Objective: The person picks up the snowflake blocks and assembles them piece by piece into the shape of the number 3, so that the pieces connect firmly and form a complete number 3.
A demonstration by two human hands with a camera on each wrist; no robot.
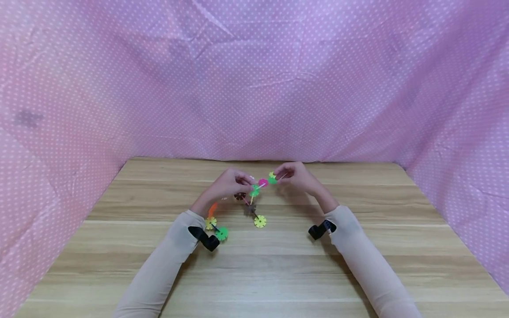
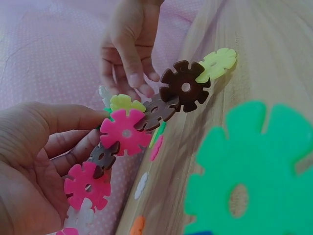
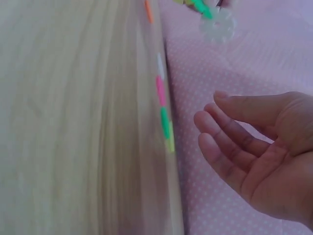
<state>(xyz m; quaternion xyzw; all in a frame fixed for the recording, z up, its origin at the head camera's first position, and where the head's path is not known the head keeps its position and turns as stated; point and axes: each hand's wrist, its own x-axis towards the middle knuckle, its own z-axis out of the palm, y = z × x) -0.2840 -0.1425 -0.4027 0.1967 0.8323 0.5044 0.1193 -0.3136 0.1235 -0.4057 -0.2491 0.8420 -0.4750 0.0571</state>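
My left hand (image 1: 232, 183) pinches a chain of notched plastic snowflake discs between thumb and fingers. In the left wrist view, a pink disc (image 2: 126, 132) sits at the fingertips, with a dark brown disc (image 2: 186, 87) and a yellow end disc (image 2: 217, 63) reaching outward. Another pink disc (image 2: 88, 186) hangs by the palm. A large green disc (image 2: 254, 166) fills the near corner of that view; the head view has a green disc (image 1: 221, 234) beside the left wrist. My right hand (image 3: 259, 152) holds nothing, its fingers loosely bent, right of the chain.
Loose discs lie in a row toward the back of the wooden table (image 1: 278, 274), among them a pink disc (image 3: 160, 90), a green disc (image 3: 165, 122) and an orange disc (image 3: 148, 11). A pink dotted cloth (image 1: 254, 88) surrounds the table's back and sides.
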